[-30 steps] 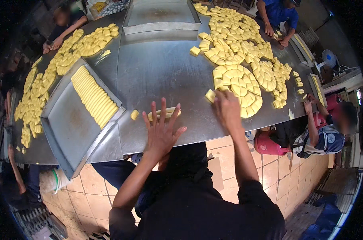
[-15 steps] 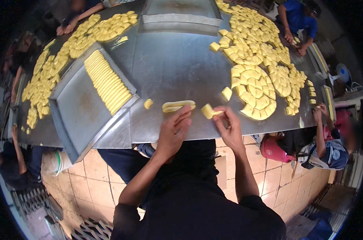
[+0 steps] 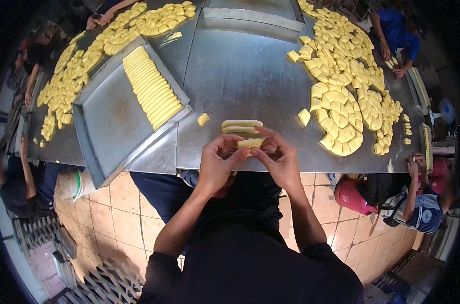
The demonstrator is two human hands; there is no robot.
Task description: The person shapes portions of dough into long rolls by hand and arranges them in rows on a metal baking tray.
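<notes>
A piece of yellow dough (image 3: 250, 144) is pinched between the fingers and thumbs of both my hands, near the table's front edge. My left hand (image 3: 216, 161) has its left end and my right hand (image 3: 281, 161) its right end. Just beyond my fingertips, two finger-shaped dough rolls (image 3: 241, 126) lie side by side on the metal table (image 3: 230, 71). A small dough lump (image 3: 203, 119) sits left of them. Another cut dough piece (image 3: 304, 117) rests to the right, beside a large spread of dough pieces (image 3: 337, 119).
At left, a metal tray (image 3: 99, 121) overhangs the front edge, holding a close row of dough rolls (image 3: 151, 86). More dough pieces (image 3: 70, 81) cover the table's far left. Another tray (image 3: 253, 17) stands at the back. Co-workers sit around the table, one in a blue shirt (image 3: 397, 30).
My left hand has left the two dough rolls and joined my right hand on the dough piece. My right hand has brought that piece nearer to me. The whole view has shifted slightly.
</notes>
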